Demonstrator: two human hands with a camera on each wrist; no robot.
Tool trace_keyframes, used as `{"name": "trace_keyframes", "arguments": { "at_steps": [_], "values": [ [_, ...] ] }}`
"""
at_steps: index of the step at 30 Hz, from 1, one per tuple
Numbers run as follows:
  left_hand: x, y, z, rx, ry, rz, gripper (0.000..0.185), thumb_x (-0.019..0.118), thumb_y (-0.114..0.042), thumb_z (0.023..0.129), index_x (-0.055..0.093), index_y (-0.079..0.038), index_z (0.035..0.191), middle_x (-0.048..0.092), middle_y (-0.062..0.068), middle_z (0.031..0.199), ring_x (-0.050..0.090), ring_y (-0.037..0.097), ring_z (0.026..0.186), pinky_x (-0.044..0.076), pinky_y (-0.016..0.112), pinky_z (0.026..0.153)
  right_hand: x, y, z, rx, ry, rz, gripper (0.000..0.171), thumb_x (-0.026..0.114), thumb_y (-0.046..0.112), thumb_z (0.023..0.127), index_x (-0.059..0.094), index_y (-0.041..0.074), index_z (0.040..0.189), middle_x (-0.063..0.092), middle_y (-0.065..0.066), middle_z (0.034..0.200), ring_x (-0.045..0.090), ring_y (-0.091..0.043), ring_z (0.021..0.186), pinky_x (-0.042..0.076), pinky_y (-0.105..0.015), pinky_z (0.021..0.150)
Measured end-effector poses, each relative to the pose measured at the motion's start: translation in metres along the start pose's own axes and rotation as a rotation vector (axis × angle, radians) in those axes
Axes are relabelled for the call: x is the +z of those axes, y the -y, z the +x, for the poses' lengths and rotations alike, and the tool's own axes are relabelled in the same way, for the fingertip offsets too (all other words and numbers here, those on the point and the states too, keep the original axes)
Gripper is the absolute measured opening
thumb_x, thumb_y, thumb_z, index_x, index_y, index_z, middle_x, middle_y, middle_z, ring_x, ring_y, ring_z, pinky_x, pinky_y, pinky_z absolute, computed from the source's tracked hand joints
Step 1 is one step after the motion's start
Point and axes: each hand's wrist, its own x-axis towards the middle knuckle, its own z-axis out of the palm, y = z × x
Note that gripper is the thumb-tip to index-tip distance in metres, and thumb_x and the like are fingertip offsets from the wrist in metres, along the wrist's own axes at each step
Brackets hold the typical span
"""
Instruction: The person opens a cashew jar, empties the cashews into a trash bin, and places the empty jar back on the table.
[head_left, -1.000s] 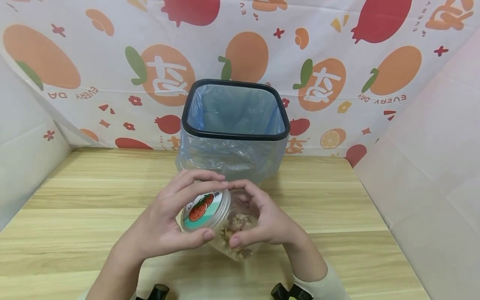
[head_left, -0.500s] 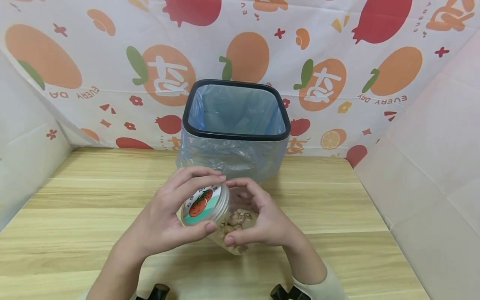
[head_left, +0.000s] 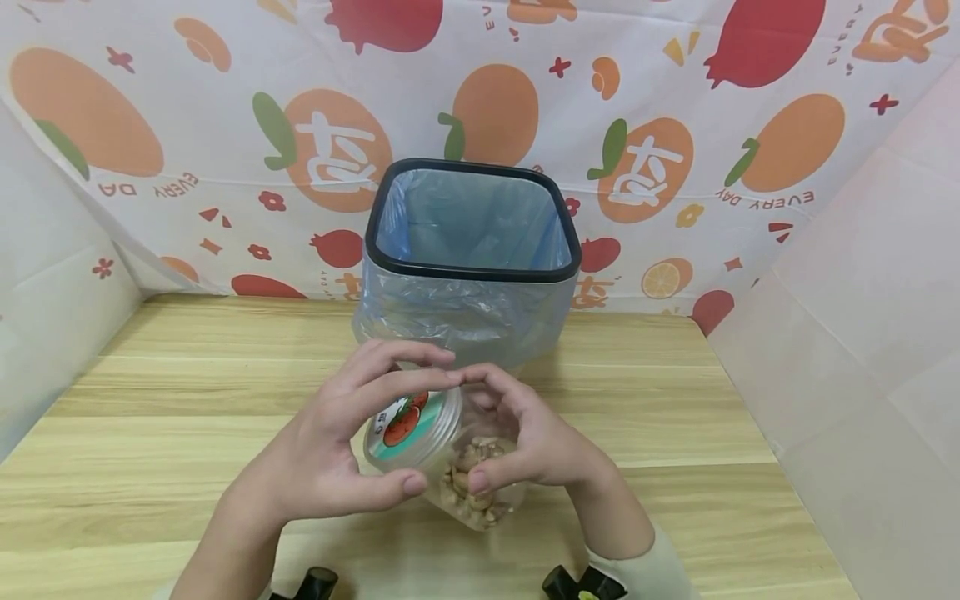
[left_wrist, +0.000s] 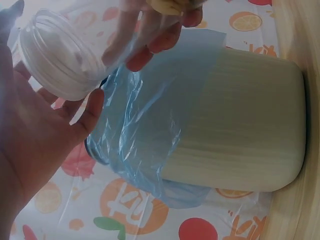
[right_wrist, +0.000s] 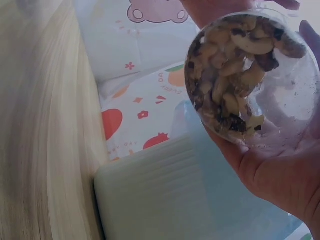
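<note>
Both hands grip one clear jar (head_left: 468, 467) of nuts held tilted just above the wooden table (head_left: 150, 433): the left hand (head_left: 330, 450) has thumb and fingers curled round the lid (head_left: 408, 421), and the right hand (head_left: 532, 442) wraps the body. Compared with half a second ago the fruit sticker on the lid has turned and the jar sits a little lower — the lid looks to be twisting off, though it is still seated on the mouth, so the unscrewing seems under way rather than finished. Nuts (right_wrist: 230, 65) are heaped toward one side of the jar. Just behind the hands stands a bin (head_left: 472, 267) lined with a blue bag (left_wrist: 145, 125), its mouth open and unobstructed — nothing lies between it and the jar. A fruit-print cloth (head_left: 675, 125) hangs behind.
</note>
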Motion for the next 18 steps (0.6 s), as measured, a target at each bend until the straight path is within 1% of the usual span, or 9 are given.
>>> {"name": "trace_keyframes", "arguments": {
  "at_steps": [4, 9, 15, 18],
  "values": [
    [0.001, -0.0003, 0.0006, 0.025, 0.005, -0.018, 0.058, 0.075, -0.045, 0.085, 0.063, -0.013, 0.132, 0.057, 0.01, 0.134, 0.049, 0.025, 0.125, 0.043, 0.029, 0.096, -0.002, -0.002, -0.0001, -0.029, 0.045, 0.036, 0.084, 0.081, 0.038, 0.083, 0.033, -0.001, 0.139, 0.055, -0.035, 0.129, 0.061, -0.024, 0.12, 0.046, -0.055, 0.104],
    [0.0016, -0.0002, 0.0023, 0.05, 0.01, -0.05, 0.055, 0.076, -0.041, 0.086, 0.063, -0.011, 0.131, 0.059, 0.011, 0.131, 0.051, 0.024, 0.122, 0.044, 0.027, 0.095, -0.0018, -0.0021, 0.0003, -0.044, 0.06, 0.045, 0.084, 0.081, 0.04, 0.083, 0.034, -0.003, 0.138, 0.055, -0.037, 0.126, 0.062, -0.022, 0.119, 0.046, -0.056, 0.103],
    [0.0015, 0.0, 0.0023, 0.048, 0.005, -0.053, 0.055, 0.077, -0.039, 0.085, 0.064, -0.01, 0.13, 0.059, 0.011, 0.13, 0.051, 0.024, 0.121, 0.044, 0.025, 0.095, -0.0016, -0.0014, 0.0009, -0.05, 0.056, 0.033, 0.083, 0.081, 0.039, 0.083, 0.034, -0.003, 0.138, 0.055, -0.035, 0.129, 0.059, -0.024, 0.124, 0.044, -0.054, 0.106],
    [0.0012, 0.0004, 0.0016, 0.036, 0.0, -0.046, 0.055, 0.078, -0.038, 0.084, 0.064, -0.01, 0.13, 0.059, 0.01, 0.13, 0.052, 0.024, 0.121, 0.044, 0.024, 0.094, -0.0012, -0.0008, 0.0011, -0.056, 0.045, 0.015, 0.083, 0.081, 0.037, 0.083, 0.034, -0.003, 0.138, 0.055, -0.035, 0.13, 0.057, -0.025, 0.126, 0.042, -0.054, 0.108]
  ]
}}
